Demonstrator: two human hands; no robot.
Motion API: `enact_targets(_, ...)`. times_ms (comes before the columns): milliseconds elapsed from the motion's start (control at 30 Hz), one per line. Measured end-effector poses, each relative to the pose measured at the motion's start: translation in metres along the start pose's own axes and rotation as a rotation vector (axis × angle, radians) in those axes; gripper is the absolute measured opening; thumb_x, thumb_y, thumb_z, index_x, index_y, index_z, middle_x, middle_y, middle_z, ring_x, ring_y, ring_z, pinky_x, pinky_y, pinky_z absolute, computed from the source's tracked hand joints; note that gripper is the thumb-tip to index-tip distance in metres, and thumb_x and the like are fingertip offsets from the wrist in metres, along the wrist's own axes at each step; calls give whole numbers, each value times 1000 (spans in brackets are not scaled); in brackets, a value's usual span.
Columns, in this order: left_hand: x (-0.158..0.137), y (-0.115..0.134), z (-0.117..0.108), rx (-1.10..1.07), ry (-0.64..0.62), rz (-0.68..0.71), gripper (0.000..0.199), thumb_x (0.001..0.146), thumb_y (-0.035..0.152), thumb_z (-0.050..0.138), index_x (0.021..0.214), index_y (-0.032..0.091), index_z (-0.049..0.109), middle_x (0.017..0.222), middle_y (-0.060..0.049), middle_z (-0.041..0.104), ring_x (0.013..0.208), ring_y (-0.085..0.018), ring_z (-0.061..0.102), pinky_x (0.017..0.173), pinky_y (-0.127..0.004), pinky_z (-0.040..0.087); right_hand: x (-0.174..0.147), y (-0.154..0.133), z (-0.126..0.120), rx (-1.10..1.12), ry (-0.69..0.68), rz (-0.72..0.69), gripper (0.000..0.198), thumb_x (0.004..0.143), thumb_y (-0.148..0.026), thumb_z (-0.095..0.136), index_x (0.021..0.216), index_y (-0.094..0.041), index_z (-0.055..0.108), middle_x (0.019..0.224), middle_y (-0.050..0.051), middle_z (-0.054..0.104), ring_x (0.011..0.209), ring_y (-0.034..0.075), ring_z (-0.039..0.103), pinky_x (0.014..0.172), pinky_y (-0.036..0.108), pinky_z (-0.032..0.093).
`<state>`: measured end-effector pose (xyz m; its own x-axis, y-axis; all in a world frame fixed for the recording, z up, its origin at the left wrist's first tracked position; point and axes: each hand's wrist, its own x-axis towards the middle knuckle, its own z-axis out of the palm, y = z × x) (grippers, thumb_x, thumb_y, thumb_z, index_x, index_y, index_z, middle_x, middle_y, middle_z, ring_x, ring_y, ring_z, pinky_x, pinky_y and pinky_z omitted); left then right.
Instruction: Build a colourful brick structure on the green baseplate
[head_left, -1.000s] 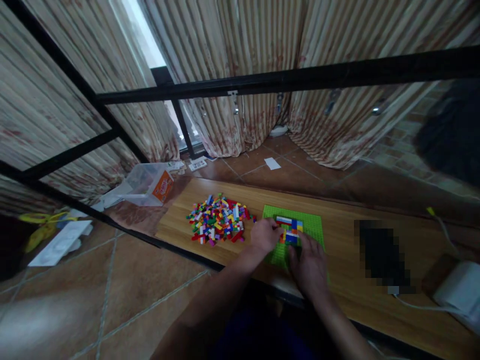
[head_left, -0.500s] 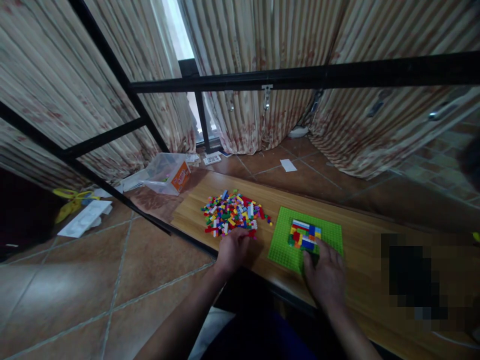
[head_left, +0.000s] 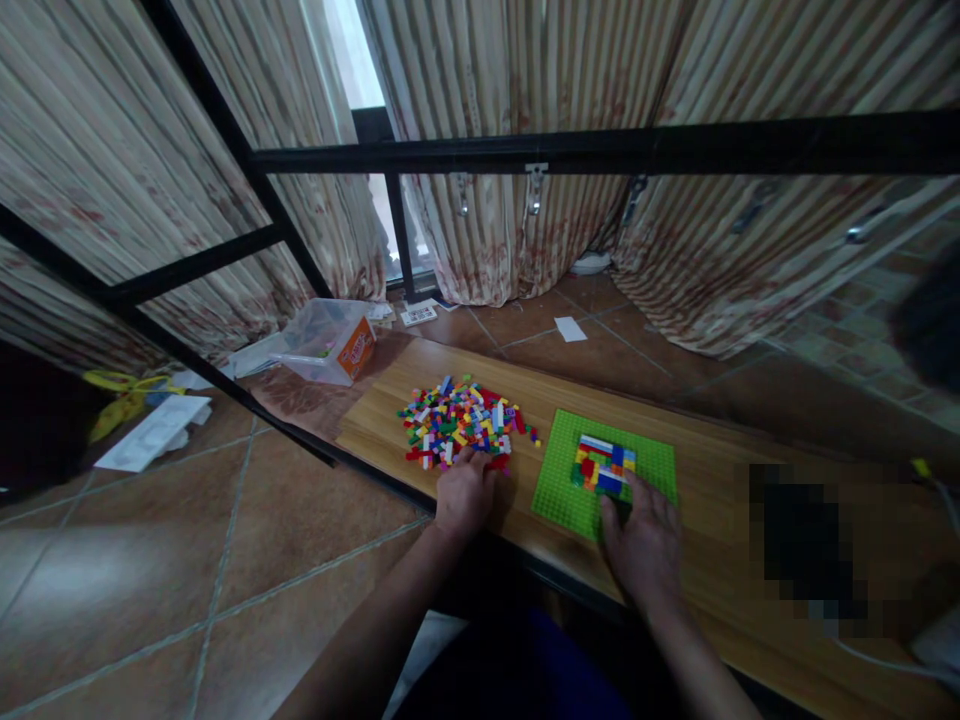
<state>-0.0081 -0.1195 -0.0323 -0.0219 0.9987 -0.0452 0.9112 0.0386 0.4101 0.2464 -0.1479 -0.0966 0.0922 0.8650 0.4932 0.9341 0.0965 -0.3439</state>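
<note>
The right hand lies at the near right corner of the block of bricks, thumb and fingers parted. The left hand sits at the near edge of the brick pile, fingers bent downward; whether they grip a brick cannot be told. The block is set on a green baseplate, which lies on the desk to the right of the pile.

Handling: loose bricks appear to be hard plastic, light, rigid and unlikely to break. Their smooth sides may slip; pinch each across two opposite side faces with the fingertips. Small pieces offer little gripping area. Hold the baseplate by its rim; being thin and broad, it may flex slightly. Press the block from above, not sideways.

Materials: the bricks are mostly rectangular, in red, blue, yellow, white and green. The baseplate is square-cornered, its surface covered by a regular grid of studs. The desk has a smooth, wood-grained top. Beyond its left end stands a clear plastic box with an orange label. Farthest back, striped fabric curtains hang in soft vertical folds to the tiled floor.
</note>
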Motion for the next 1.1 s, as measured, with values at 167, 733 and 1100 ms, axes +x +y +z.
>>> enact_targets(167, 2, 1, 4, -19, 13, -15, 17, 93, 26, 48, 99, 23, 64, 110, -4, 62, 91, -17, 64, 73, -26, 46, 0, -3, -2, -9, -1, -2, 50, 92, -42, 42, 131, -11, 48, 115, 19, 60, 107, 31, 52, 93, 48, 43)
enact_targets(733, -13, 13, 27, -584, 155, 89, 10, 91, 24, 51, 95, 19, 59, 88, -4, 69, 80, -18, 65, 77, -29, 49, -4, -82, -21, 502, -193, 189, 43, 87, -48, 55, 119, -19, 59, 104, 9, 70, 83, 21, 66, 81, 37, 52)
enact_targets(1100, -26, 11, 20, -714, 113, 65, 9, 88, 23, 55, 87, 18, 62, 82, -4, 69, 74, -17, 66, 67, -26, 48, 9, -124, 10, 1001, -347, 540, 36, 79, -54, 62, 85, -19, 69, 81, 5, 73, 75, 21, 67, 70, 31, 52)
